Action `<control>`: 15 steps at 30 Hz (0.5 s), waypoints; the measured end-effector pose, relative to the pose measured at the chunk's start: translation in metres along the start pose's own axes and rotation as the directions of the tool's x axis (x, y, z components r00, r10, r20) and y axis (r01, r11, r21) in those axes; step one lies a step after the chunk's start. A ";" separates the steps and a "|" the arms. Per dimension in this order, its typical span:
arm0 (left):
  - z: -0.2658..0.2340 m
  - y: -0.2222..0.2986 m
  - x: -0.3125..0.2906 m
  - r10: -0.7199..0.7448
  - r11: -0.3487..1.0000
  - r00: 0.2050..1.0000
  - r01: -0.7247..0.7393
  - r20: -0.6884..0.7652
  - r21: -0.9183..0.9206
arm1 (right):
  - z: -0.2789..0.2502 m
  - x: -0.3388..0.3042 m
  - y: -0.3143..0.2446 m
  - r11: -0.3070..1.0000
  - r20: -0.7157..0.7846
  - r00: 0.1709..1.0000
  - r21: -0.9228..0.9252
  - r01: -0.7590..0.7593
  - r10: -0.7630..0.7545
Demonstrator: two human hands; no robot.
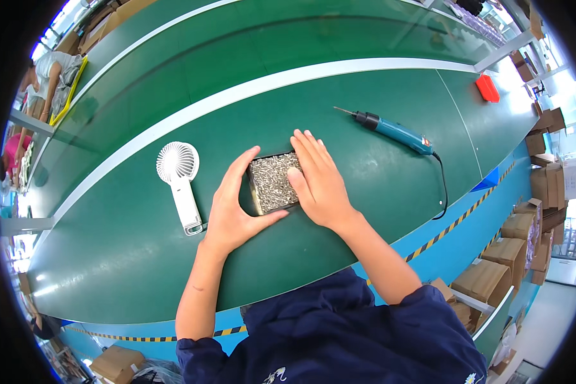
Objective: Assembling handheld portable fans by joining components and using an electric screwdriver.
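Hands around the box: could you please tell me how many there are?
2: the left hand curved around the left side of the box, the right hand over its right side. Neither is hidden.

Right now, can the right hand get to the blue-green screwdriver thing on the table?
Probably yes. The right hand is at the box of small metal pieces, but I see nothing standing between it and the electric screwdriver. It would likely just need to leave the box.
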State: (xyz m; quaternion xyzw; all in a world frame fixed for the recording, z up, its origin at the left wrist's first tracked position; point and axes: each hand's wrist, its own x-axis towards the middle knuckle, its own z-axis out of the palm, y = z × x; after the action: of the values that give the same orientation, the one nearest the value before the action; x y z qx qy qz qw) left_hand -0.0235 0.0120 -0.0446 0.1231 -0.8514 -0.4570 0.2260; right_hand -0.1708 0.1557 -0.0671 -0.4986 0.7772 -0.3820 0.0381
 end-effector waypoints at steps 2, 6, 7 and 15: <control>0.002 0.006 -0.001 0.028 1.000 1.000 -0.028 0.002 0.007 | -0.001 -0.004 0.000 1.000 0.001 1.000 0.029 -0.009 0.009; -0.004 0.011 0.000 0.022 1.000 0.999 -0.023 0.030 0.021 | 0.001 -0.010 -0.002 0.997 -0.011 1.000 0.068 -0.028 0.029; -0.007 0.008 0.005 0.046 0.998 0.998 -0.047 0.030 0.039 | 0.002 -0.004 -0.002 0.997 -0.019 0.999 0.069 -0.030 0.031; -0.010 0.015 0.009 0.041 0.999 0.997 -0.043 0.060 0.028 | 0.006 -0.010 -0.005 0.991 -0.072 0.996 0.124 -0.044 0.053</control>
State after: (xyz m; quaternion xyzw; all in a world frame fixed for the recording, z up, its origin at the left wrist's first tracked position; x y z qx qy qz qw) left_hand -0.0263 0.0098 -0.0249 0.0949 -0.8667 -0.4433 0.2083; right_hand -0.1596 0.1598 -0.0715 -0.4618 0.7651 -0.4462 0.0486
